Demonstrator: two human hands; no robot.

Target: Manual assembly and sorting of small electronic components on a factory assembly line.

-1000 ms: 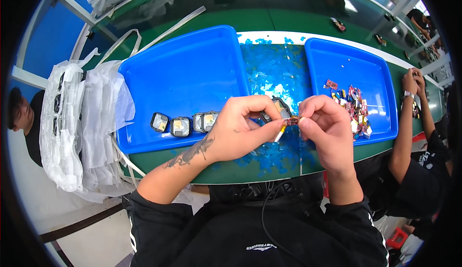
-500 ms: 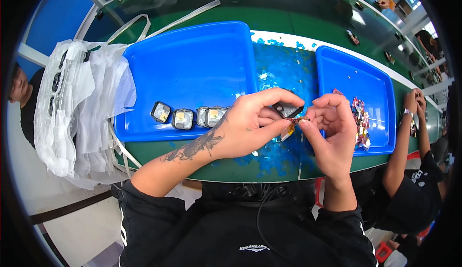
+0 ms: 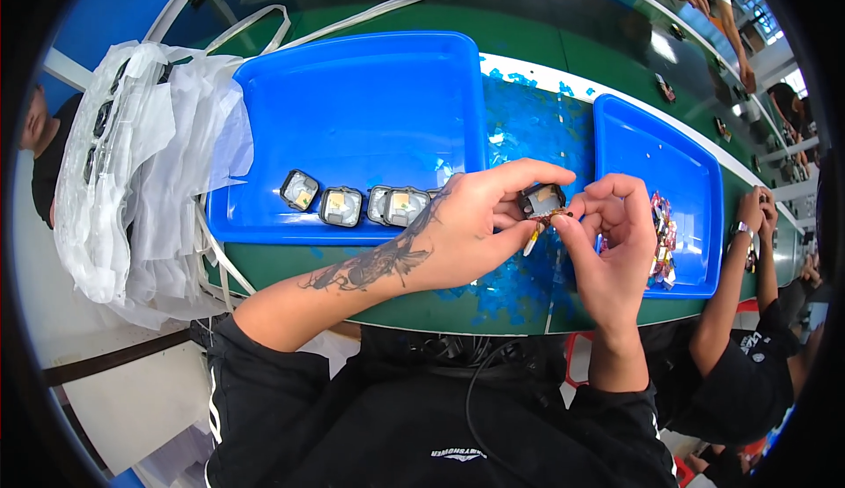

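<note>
My left hand (image 3: 480, 224) holds a small dark square case (image 3: 543, 201) between its fingers and thumb, over the gap between two blue trays. The case's grey inside faces up. At its near edge sits a small reddish electronic part with a yellow and white tab (image 3: 532, 240), partly hidden by my fingertips. My right hand (image 3: 616, 242) is closed, its thumb and forefinger pinching this part close to the left thumb. Several similar dark cases (image 3: 341, 206) with pale insides stand in a row in the large left tray (image 3: 352, 110), partly behind my left forearm.
The right blue tray (image 3: 656, 154) contains a pile of small red and gold electronic parts (image 3: 663, 246). Blue film scraps (image 3: 528, 136) litter the green table between the trays. Stacked translucent plastic sheets (image 3: 158, 180) stand at the left. Other people's hands (image 3: 759, 209) are at the right.
The dark case has tipped in my left hand, so its grey inside now shows instead of its dark outer face. Both hands stay close together. The whole view has shifted slightly.
</note>
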